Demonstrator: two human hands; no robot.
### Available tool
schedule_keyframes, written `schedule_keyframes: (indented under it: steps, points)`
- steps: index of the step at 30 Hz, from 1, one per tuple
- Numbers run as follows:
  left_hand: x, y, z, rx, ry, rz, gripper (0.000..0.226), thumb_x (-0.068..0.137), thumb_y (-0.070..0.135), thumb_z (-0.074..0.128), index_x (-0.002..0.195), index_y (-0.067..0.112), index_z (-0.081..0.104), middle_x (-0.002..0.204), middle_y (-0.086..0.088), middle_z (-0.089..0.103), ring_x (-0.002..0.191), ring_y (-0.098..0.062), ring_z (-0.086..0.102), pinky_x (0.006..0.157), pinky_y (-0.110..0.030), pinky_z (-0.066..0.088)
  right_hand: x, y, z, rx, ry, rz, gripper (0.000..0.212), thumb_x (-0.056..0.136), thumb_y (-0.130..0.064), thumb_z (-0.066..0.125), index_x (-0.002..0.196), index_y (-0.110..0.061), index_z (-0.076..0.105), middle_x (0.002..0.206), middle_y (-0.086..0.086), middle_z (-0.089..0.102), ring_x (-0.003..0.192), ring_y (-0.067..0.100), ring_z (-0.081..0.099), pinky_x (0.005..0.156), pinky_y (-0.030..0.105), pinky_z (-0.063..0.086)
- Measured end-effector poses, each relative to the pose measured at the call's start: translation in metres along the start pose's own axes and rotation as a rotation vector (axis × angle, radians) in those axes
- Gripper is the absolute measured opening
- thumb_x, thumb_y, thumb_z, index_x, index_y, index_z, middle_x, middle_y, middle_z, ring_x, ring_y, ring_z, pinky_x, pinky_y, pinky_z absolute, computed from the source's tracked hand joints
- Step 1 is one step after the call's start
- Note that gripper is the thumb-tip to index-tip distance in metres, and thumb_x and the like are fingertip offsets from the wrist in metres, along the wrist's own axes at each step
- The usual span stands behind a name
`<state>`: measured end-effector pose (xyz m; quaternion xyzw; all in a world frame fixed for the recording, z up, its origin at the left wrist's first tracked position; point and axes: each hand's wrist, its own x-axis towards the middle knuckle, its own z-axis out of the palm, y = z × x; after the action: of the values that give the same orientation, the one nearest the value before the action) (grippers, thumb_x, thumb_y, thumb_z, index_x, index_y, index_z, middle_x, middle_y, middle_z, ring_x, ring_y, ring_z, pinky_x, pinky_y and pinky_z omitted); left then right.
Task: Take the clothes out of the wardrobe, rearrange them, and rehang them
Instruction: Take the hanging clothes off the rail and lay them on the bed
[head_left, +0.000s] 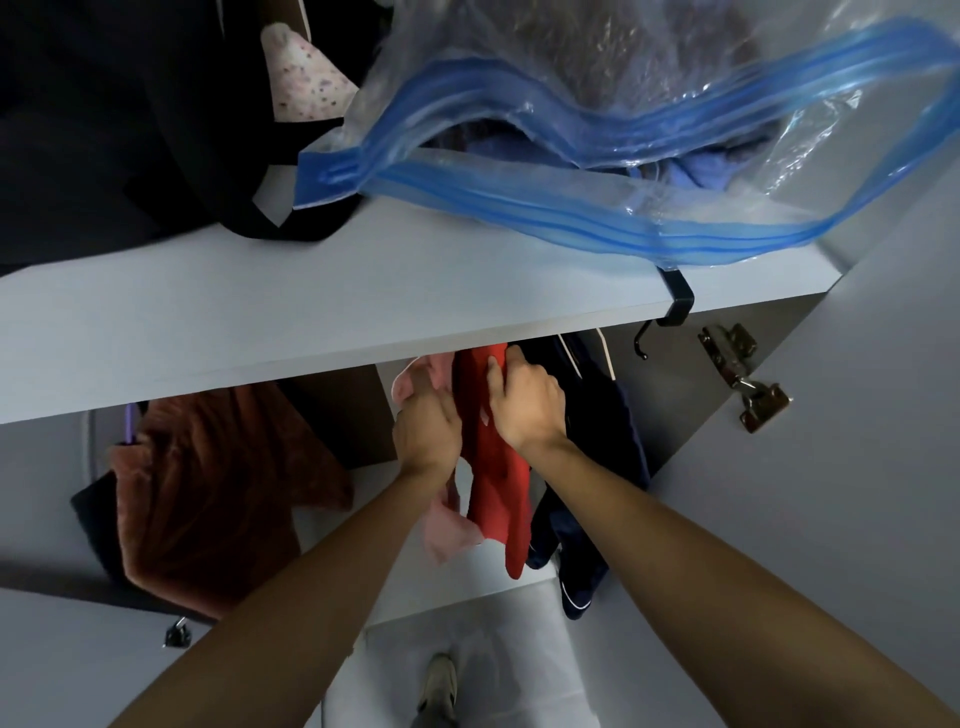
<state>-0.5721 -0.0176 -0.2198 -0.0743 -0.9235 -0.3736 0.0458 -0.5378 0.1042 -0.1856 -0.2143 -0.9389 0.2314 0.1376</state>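
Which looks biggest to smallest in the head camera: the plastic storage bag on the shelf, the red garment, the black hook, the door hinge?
1. plastic storage bag, though nearness to the camera inflates it
2. red garment
3. black hook and door hinge look alike, so unranked

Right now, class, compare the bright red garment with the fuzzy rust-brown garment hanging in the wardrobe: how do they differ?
The bright red garment is smooth; the fuzzy rust-brown garment looks plush. The red one is gripped by the left hand and right hand; the brown one hangs untouched. Red hangs centrally, brown further left. Both hang below the white shelf.
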Motion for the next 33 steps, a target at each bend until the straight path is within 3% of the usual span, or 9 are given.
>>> schedule_keyframes:
  steps: [5,10,15,17,23,26,33]
  points:
    - [-0.008,0.018,-0.014,-0.111,0.068,0.024,0.039,0.107,0.020,0.044,0.144,0.006,0.046,0.131,-0.021,0.062,0.107,-0.045,0.067,0.086,-0.044,0.052,-0.015,0.000,-0.020,0.045,0.046,-0.030,0.036,0.111,-0.040,0.036,0.107,-0.009,0.052,0.090,0.022,0.070,0.087,0.048,0.067,0.073,0.051,0.053]
    - [-0.033,0.037,-0.030,-0.158,0.080,0.046,0.027,0.107,0.019,0.043,0.131,0.008,0.050,0.109,-0.016,0.066,0.091,-0.036,0.069,0.073,-0.033,0.046,-0.044,0.009,-0.037,0.031,0.053,-0.071,0.033,0.111,-0.039,0.037,0.107,-0.010,0.052,0.088,0.020,0.070,0.085,0.047,0.067,0.068,0.047,0.049]
    - [-0.077,0.038,-0.041,-0.132,0.093,0.007,0.002,0.107,0.014,0.044,0.106,0.013,0.046,0.090,-0.003,0.054,0.079,-0.029,0.063,0.070,-0.035,0.043,-0.079,0.021,-0.054,0.040,0.055,-0.091,0.032,0.111,-0.040,0.038,0.107,-0.011,0.053,0.088,0.018,0.071,0.086,0.047,0.067,0.069,0.046,0.047]
    - [-0.097,0.039,-0.045,-0.130,0.115,0.014,0.007,0.106,0.012,0.044,0.100,0.014,0.042,0.085,0.001,0.049,0.075,-0.025,0.056,0.071,-0.035,0.042,-0.094,0.024,-0.060,0.052,0.048,-0.093,0.032,0.111,-0.040,0.038,0.106,-0.012,0.053,0.087,0.016,0.071,0.086,0.045,0.068,0.068,0.044,0.045]
    - [-0.135,0.038,-0.056,-0.132,0.129,0.022,0.005,0.106,0.015,0.044,0.106,0.010,0.045,0.092,-0.009,0.057,0.078,-0.037,0.064,0.066,-0.039,0.045,-0.118,0.018,-0.075,0.067,0.046,-0.159,0.032,0.110,-0.041,0.037,0.103,-0.014,0.051,0.082,0.013,0.072,0.081,0.044,0.069,0.072,0.049,0.055]
    - [-0.152,0.038,-0.066,-0.139,0.151,0.030,0.007,0.105,0.015,0.045,0.107,0.008,0.047,0.097,-0.010,0.058,0.082,-0.037,0.064,0.070,-0.044,0.051,-0.130,0.016,-0.083,0.048,0.071,-0.166,0.033,0.110,-0.040,0.039,0.105,-0.011,0.052,0.085,0.017,0.071,0.082,0.047,0.068,0.069,0.048,0.052]
    - [-0.193,0.021,-0.085,-0.192,0.117,0.042,0.007,0.104,0.016,0.046,0.102,0.010,0.049,0.094,-0.008,0.058,0.080,-0.032,0.064,0.066,-0.038,0.046,-0.194,0.018,-0.082,0.045,0.077,-0.151,0.033,0.111,-0.041,0.038,0.101,-0.012,0.050,0.080,0.014,0.068,0.078,0.046,0.067,0.063,0.044,0.044]
